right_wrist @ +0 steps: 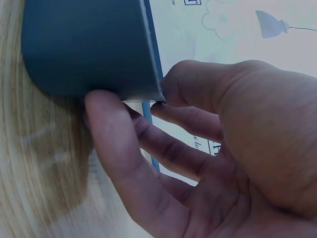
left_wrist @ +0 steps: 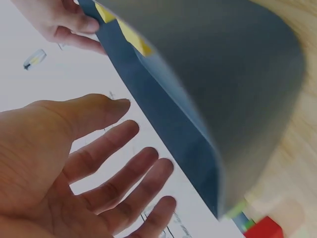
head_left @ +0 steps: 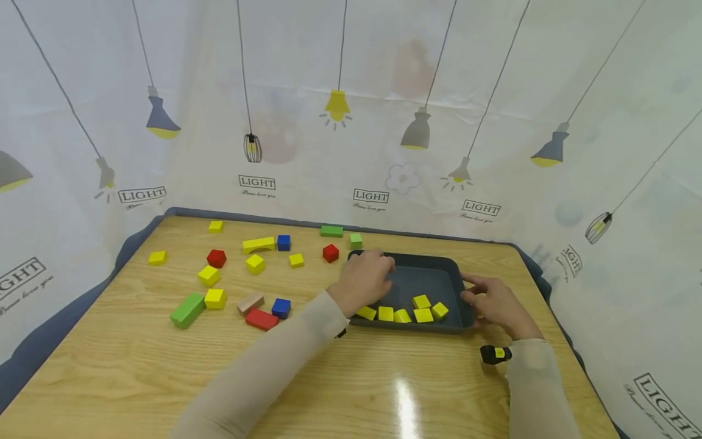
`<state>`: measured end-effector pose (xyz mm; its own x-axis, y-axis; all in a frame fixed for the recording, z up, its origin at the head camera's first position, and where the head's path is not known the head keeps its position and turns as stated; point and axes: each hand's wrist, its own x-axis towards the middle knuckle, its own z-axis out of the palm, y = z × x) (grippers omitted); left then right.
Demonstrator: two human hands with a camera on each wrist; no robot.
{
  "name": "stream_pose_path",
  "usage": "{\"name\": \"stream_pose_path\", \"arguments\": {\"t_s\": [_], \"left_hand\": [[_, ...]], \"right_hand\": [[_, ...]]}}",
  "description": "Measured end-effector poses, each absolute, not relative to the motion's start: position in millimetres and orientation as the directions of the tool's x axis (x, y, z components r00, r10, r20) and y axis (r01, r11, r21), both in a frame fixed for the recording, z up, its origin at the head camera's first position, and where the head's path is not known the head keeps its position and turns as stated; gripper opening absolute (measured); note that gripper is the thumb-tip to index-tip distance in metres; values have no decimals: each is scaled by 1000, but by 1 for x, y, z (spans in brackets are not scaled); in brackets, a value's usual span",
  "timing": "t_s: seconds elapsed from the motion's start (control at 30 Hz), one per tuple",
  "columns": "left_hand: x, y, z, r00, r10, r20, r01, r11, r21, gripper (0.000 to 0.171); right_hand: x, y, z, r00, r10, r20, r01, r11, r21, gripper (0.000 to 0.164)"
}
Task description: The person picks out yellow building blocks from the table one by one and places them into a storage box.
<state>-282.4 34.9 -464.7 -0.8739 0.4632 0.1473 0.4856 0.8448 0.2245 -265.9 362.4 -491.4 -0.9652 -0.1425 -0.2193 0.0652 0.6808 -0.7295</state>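
Observation:
A dark grey rectangular tray [head_left: 422,268] rests on the table, with several yellow blocks [head_left: 421,302] along its near side. My left hand [head_left: 364,277] hovers over the tray's left end. In the left wrist view, that hand [left_wrist: 99,168] has spread, loosely bent fingers and nothing in them. At the tray's right end, my right hand [head_left: 499,302] grips the edge. The right wrist view shows the right hand's thumb [right_wrist: 183,82] at the rim and a finger against the outer wall [right_wrist: 89,49]. My left hand hides the tray's left side in the head view.
Left of the tray lie scattered blocks: a green block [head_left: 188,311], a red block [head_left: 262,319], a blue cube [head_left: 281,308], a yellow arch [head_left: 259,245] and several yellow cubes. Behind the tray's left corner sits a light green cube [head_left: 356,241]. Printed curtains [head_left: 307,195] enclose the table.

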Motion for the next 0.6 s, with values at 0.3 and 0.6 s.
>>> {"name": "stream_pose_path", "arguments": {"t_s": [0.3, 0.6], "left_hand": [[-286, -7, -464, -885, 416, 210, 463, 832, 306, 33], [-288, -47, -466, -929, 318, 191, 366, 868, 335, 68]], "right_hand": [[-266, 361, -492, -964, -141, -224, 67, 688, -722, 65], [-265, 362, -490, -967, -142, -213, 58, 691, -721, 65]]}}
